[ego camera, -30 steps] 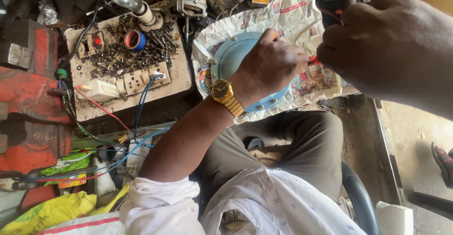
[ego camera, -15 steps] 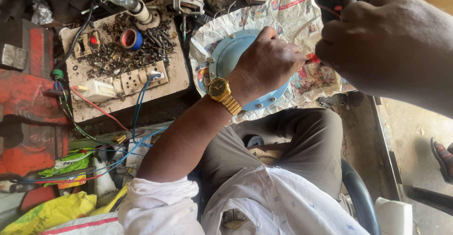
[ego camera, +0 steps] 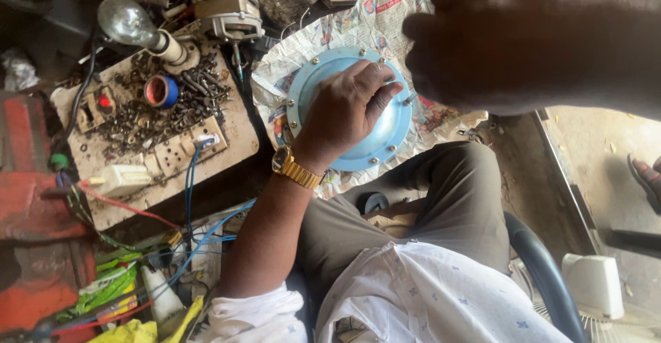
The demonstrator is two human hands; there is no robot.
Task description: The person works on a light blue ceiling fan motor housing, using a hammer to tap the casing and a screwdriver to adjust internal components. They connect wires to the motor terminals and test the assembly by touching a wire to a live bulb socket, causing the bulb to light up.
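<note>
Blue metal, a round cover plate [ego camera: 385, 133] ringed with brass screws, sits under the left hand [ego camera: 344, 112], whose fingers spread flat and press it onto crumpled newspaper [ego camera: 385, 13] over the lap. The right hand [ego camera: 523, 40] hovers close above the plate's far edge, blurred; whether it grips anything I cannot tell. Beyond the left wrist a wooden board [ego camera: 220, 147] carries loose screws. Pressing evenly should stop the plate turning.

A dark, cluttered workbench [ego camera: 265, 178] is covered at its middle by crumpled printed newspaper [ego camera: 385, 23], on which a round light-blue metal cover [ego camera: 396, 133] is laid; a worn wooden test board [ego camera: 227, 147] is set alongside.
</note>
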